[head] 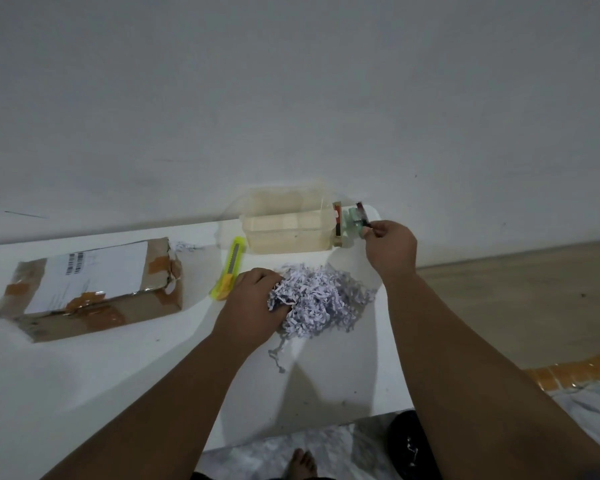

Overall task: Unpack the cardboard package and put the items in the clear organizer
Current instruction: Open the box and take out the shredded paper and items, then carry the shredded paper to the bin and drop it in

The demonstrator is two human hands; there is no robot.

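Note:
The cardboard package (94, 289), taped and labelled, lies at the left of the white table (84, 368). The clear organizer (284, 225) stands at the table's far edge against the wall. A pile of shredded paper (321, 299) lies in front of it, and my left hand (253, 306) rests on the pile's left side with fingers dug into the shreds. My right hand (390, 249) is just right of the organizer, pinching a small dark item (362, 216) beside a small green object (354, 221). What the left hand grips under the paper is hidden.
A yellow utility knife (230, 268) lies between the package and the paper pile. A narrow brown box (337, 225) stands against the organizer's right end. The table's right edge is close to my right hand; wood floor, grey cloth and my foot lie beyond.

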